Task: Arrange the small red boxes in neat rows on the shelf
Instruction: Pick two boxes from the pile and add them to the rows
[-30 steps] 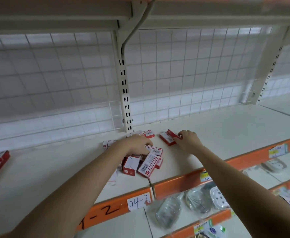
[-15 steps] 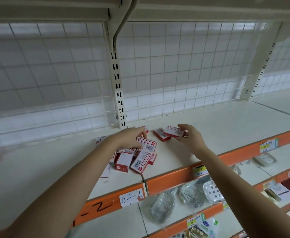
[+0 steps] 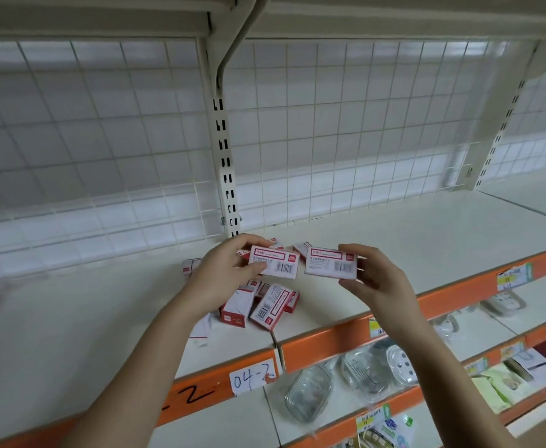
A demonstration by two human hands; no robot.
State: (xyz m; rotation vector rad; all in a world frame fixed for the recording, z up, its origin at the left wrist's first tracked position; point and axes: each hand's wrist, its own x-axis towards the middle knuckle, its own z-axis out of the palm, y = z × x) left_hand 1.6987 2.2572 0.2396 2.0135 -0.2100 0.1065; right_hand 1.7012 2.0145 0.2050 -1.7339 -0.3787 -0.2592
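Holding boxes level, long axes sideways: left hand (image 3: 224, 273) box (image 3: 273, 261), right hand (image 3: 376, 278) box (image 3: 331, 264).

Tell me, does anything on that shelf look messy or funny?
Yes. The small red boxes on the shelf lie in a jumbled heap under the hands, tipped at different angles instead of in rows. The left hand and right hand each hold one box above the heap.

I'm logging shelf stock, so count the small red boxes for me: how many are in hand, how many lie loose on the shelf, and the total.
Boxes in hand: 2, one in the left hand at, one in the right hand at.
Loose in the pile on the shelf: at least 6 visible; some are hidden.
Total: at least 8.
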